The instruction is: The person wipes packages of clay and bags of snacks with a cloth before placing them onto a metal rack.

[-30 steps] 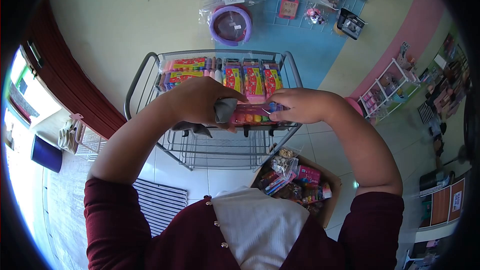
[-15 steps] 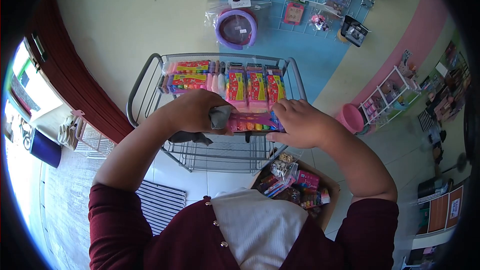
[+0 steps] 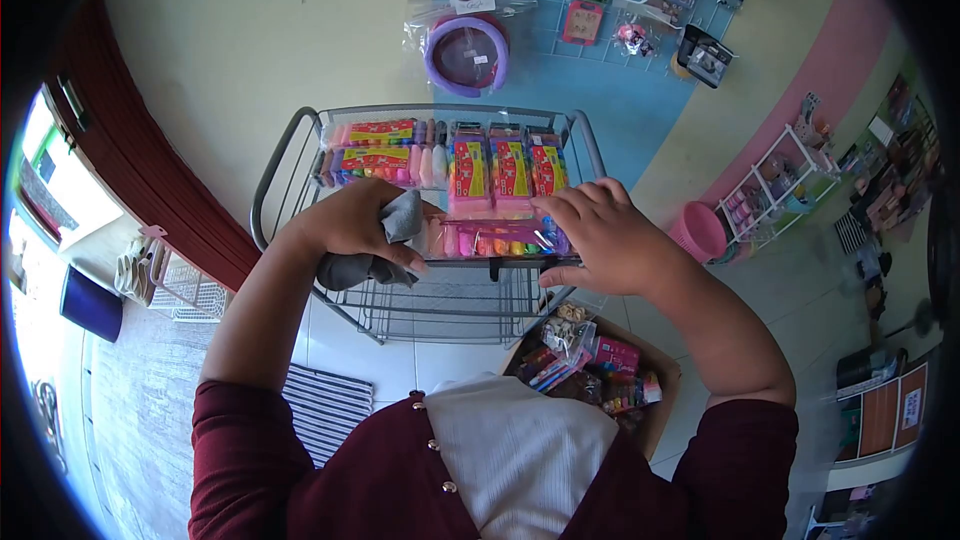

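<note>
My left hand is closed around a grey cloth, part of which hangs below my fingers. It is at the front left of the cart's top shelf, beside a clear pack of coloured modelling clay. My right hand grips that pack's right end, fingers over the top and thumb low at the front edge. Behind it, upright clay packs with red and yellow labels stand in a row. More packs lie sideways at the back left.
The grey wire cart stands against the wall, with a lower rack beneath. A cardboard box of assorted goods sits on the floor at right. A striped mat lies at left. Packaged goods hang from a wall grid; a pink basket stands farther right.
My left hand with the cloth has moved left, away from the front pack, uncovering its left end. My right hand has stayed at the right end, its fingers shifting slightly.
</note>
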Demonstrator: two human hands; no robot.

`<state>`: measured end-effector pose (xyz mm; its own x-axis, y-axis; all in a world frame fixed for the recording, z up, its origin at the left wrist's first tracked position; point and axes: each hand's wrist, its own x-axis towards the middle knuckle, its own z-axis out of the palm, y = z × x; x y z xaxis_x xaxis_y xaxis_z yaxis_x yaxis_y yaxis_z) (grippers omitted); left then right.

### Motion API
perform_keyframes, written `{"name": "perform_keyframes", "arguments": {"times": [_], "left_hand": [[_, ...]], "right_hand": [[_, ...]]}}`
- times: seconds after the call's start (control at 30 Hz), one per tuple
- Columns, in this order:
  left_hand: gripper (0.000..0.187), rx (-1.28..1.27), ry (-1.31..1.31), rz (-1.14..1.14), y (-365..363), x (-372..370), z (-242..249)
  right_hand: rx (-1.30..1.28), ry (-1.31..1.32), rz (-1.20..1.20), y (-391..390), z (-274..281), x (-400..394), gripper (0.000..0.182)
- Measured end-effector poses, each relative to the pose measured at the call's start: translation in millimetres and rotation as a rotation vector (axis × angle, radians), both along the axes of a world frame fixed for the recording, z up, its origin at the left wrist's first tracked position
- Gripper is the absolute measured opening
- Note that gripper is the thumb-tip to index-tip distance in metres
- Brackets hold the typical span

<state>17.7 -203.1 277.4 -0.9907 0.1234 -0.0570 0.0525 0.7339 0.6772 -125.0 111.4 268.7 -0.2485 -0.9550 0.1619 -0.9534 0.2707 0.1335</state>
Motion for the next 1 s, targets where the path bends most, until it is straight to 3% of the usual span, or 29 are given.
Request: {"name": "perform_keyframes", "arguments": {"times": [0.07, 0.17, 0.3, 0.43, 0.5, 0.57, 0.63, 0.77, 0.8, 0.9, 1.0], "left_hand": [[0.074, 0.001, 0.008, -0.006, -5, 2, -1], [0.075, 0.111, 0.143, -0.065, -10, 5, -7], [0.074, -0.042, 0.150, -0.035, -1, 10, -8], [0.063, 0.134, 0.314, 0.050, -3, 4, -14], [0.062, 0.493, 0.249, 0.223, 1, -2, -12], [0.061, 0.565, 0.311, 0.153, 8, -4, -14], [0.059, 0.217, 0.217, 0.135, 6, -6, -12], [0.045, 0.541, -0.024, 0.270, -9, -14, -25], [0.042, 0.469, -0.134, 0.291, -13, -16, -24], [0.043, 0.566, -0.184, 0.159, -25, -24, -34], [0.039, 0.508, -0.181, 0.199, -16, -22, -30]], "right_hand": [[-0.080, 0.031, 0.054, 6, 3, -2, 0.083], [-0.080, -0.135, -0.026, 20, 10, 2, 0.081], [-0.089, -0.159, -0.099, 29, 6, -1, 0.067], [-0.274, -0.256, -0.083, 27, -1, -10, 0.052], [-0.343, -0.322, -0.106, 22, 2, -11, 0.047], [-0.385, -0.539, -0.076, 18, 7, -13, 0.042], [-0.352, -0.509, -0.095, 15, 8, -16, 0.042], [-0.214, -0.328, -0.065, 17, 8, -21, 0.043], [-0.214, -0.328, -0.063, 17, 9, -19, 0.043], [-0.116, -0.383, -0.108, 15, 22, -17, 0.053], [-0.033, -0.489, -0.176, 12, 26, -13, 0.062]]}}
